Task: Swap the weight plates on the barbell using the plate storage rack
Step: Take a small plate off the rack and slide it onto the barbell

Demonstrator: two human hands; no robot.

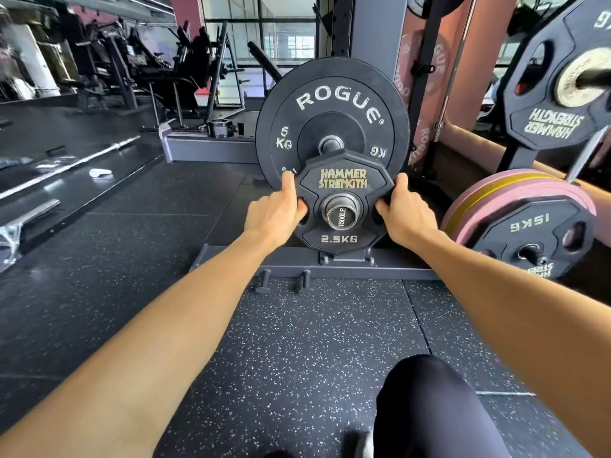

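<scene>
2.5 kg plate point(344, 183) sits on barbell sleeve point(340, 213). Left hand point(274, 216) and right hand point(405, 214) grasp its opposite edges, fingers hooked into grip slots.

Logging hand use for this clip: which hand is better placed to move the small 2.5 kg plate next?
Neither clearly. The left hand and right hand grip opposite edges of the small black angular Hammer Strength plate on the steel sleeve; the left thumb also touches the round black Rogue plate behind.
</scene>
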